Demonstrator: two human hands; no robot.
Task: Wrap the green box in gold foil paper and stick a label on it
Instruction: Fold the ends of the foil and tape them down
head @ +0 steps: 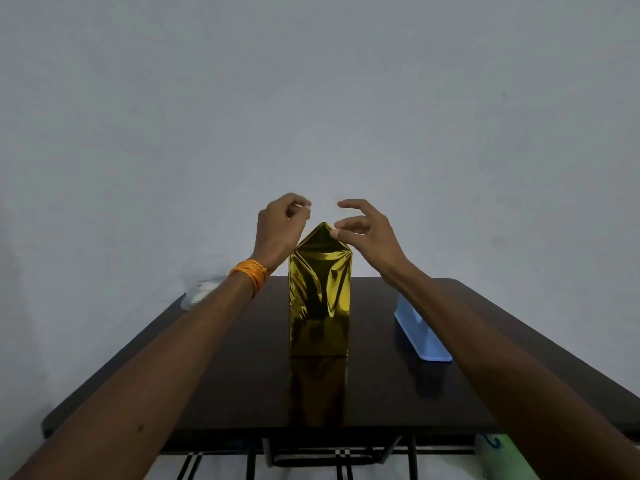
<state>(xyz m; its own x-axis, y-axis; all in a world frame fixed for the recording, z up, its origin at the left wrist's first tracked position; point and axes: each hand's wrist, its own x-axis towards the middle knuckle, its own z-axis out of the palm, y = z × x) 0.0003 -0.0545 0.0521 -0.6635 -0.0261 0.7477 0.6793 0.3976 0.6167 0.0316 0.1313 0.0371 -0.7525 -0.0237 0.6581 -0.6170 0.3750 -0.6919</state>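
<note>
The box [318, 306] stands upright in the middle of the dark table [225, 375], fully covered in shiny gold foil; no green shows. The foil at its top is folded into a pointed flap. My left hand [277, 230], with an orange band at the wrist, hovers just above and left of the flap, fingers curled and thumb and forefinger pinched together; whether anything is between them I cannot tell. My right hand [370, 233] is to the right of the flap with its fingers spread and loosely bent, and its thumb tip touches the point. No label is in view.
A long light-blue plastic object [420, 336] lies on the table's right side under my right forearm. A clear container [204, 285] sits at the far left corner. A plain grey wall is behind. Something green [498, 452] shows below the table's front right edge.
</note>
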